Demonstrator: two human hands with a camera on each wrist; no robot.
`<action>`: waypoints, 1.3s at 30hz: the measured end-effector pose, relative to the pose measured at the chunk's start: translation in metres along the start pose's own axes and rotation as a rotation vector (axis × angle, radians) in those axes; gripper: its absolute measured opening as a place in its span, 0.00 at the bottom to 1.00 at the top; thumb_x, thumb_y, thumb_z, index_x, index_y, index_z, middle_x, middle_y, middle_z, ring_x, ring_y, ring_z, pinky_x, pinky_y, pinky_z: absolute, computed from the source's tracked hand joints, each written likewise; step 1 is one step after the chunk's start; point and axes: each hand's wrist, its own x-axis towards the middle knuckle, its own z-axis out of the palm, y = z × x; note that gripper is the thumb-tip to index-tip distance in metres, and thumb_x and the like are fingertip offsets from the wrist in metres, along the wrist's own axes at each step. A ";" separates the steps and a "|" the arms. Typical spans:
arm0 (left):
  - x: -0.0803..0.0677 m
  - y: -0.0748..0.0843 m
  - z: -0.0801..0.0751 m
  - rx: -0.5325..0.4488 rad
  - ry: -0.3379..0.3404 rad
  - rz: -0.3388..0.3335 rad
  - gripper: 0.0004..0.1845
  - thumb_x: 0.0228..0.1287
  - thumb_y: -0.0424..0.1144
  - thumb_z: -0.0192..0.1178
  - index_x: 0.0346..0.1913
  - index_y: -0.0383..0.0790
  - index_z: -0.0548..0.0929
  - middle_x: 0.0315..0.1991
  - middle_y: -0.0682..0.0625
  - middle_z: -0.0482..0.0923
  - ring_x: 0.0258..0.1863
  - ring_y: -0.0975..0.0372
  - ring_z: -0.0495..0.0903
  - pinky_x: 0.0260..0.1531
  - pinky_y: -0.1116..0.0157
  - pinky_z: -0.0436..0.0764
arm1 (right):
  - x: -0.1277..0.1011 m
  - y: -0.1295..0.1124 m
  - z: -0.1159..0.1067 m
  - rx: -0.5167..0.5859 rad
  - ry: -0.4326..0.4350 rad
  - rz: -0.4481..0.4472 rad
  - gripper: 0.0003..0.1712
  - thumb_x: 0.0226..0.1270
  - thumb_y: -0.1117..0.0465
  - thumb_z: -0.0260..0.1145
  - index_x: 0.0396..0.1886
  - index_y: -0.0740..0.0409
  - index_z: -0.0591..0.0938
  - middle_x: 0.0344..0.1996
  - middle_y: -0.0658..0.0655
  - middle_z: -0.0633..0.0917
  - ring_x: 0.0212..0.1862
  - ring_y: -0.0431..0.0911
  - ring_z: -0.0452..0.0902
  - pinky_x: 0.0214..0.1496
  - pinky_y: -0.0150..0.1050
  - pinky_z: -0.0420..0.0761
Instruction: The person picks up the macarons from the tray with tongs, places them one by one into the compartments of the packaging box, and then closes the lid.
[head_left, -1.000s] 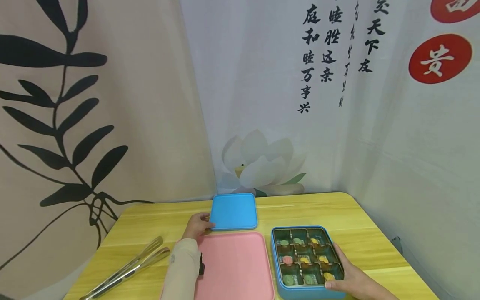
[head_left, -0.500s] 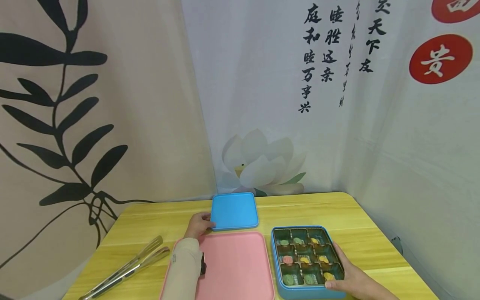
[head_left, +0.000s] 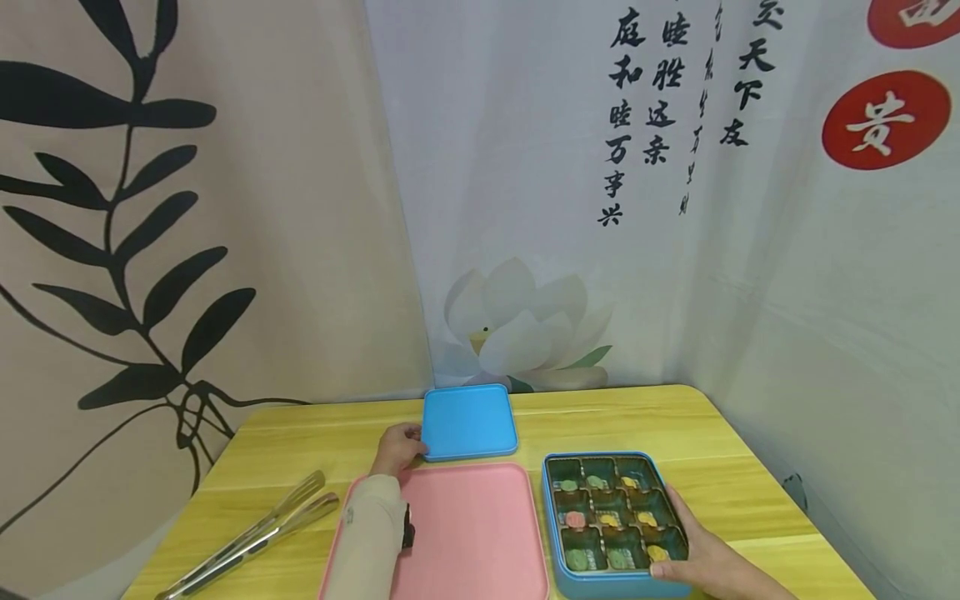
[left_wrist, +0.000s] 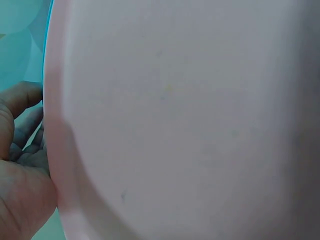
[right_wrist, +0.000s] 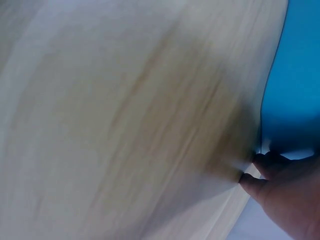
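At the back of the table lies a flat blue lid point(head_left: 469, 422). My left hand point(head_left: 397, 450) is at its left edge, with curled fingers and thumb gripping near the front corner. In the left wrist view, fingers point(left_wrist: 22, 97) reach the lid's thin blue edge beyond the pink tray. To the right stands a blue box point(head_left: 626, 585) with a dark divided insert point(head_left: 611, 504). Its compartments hold small green, yellow and pink pieces. My right hand point(head_left: 701, 546) holds the box's right side, thumb at the front corner and the other fingers along the side, partly hidden.
A pink tray point(head_left: 476, 529) lies in the middle, under my left forearm and just in front of the lid. Metal tongs point(head_left: 251, 537) rest at the left on the wooden table point(head_left: 757, 492). A printed curtain point(head_left: 525, 167) hangs right behind the table.
Over the last second the blue lid and my left hand have shifted very slightly to the right. My right hand and the box have kept their place.
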 end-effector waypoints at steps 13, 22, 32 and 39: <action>0.001 0.003 0.003 0.007 0.028 0.011 0.20 0.57 0.26 0.61 0.54 0.25 0.81 0.51 0.34 0.81 0.49 0.47 0.79 0.52 0.51 0.78 | 0.001 0.002 0.000 0.029 -0.009 -0.014 0.66 0.68 0.47 0.68 0.76 0.63 0.25 0.70 0.85 0.40 0.57 0.74 0.72 0.50 0.66 0.75; 0.001 0.008 0.003 -0.012 0.038 0.016 0.17 0.63 0.27 0.59 0.55 0.24 0.81 0.51 0.34 0.81 0.49 0.46 0.79 0.52 0.50 0.78 | -0.001 0.001 0.001 0.054 -0.011 -0.021 0.67 0.68 0.48 0.68 0.75 0.63 0.24 0.70 0.85 0.42 0.58 0.72 0.73 0.52 0.66 0.74; 0.004 0.005 -0.001 -0.137 -0.010 -0.035 0.19 0.67 0.30 0.58 0.59 0.26 0.78 0.58 0.33 0.77 0.53 0.44 0.78 0.56 0.47 0.75 | -0.001 0.000 0.002 0.023 0.009 0.002 0.67 0.67 0.47 0.69 0.76 0.62 0.26 0.70 0.86 0.41 0.55 0.73 0.73 0.48 0.66 0.75; 0.001 0.010 -0.007 -0.248 -0.054 -0.040 0.20 0.67 0.30 0.60 0.61 0.28 0.78 0.57 0.34 0.78 0.45 0.50 0.80 0.50 0.53 0.79 | 0.000 0.002 0.001 0.039 0.004 0.010 0.67 0.66 0.45 0.68 0.77 0.61 0.26 0.70 0.86 0.41 0.53 0.70 0.77 0.47 0.65 0.76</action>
